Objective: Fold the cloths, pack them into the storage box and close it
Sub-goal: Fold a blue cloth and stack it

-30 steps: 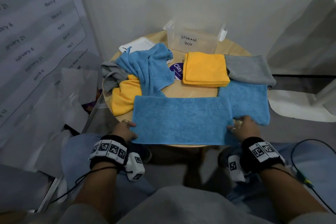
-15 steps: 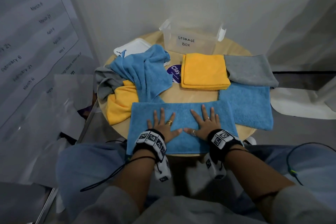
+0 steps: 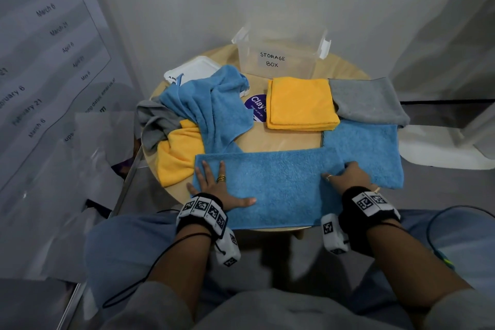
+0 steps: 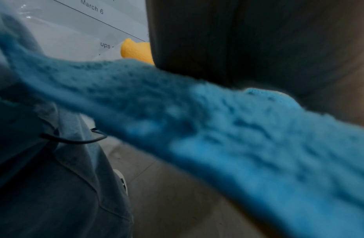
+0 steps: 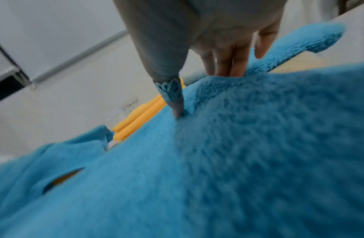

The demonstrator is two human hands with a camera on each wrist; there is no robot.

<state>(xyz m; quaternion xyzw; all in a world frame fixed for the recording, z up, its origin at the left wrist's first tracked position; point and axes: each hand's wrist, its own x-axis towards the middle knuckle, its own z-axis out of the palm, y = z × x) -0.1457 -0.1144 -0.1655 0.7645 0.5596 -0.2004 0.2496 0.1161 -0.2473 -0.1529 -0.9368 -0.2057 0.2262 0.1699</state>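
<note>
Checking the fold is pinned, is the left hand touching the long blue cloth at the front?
Touching. The head view shows the left hand lying flat on the blue cloth.

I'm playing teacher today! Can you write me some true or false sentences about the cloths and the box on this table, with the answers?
1. The clear plastic storage box has cloths inside. False: it looks empty.
2. The left hand lies flat on the long blue terry cloth. True.
3. The folded yellow square cloth sits in front of the box. True.
4. The right hand holds the folded grey cloth. False: it grips the long blue cloth's right end.
</note>
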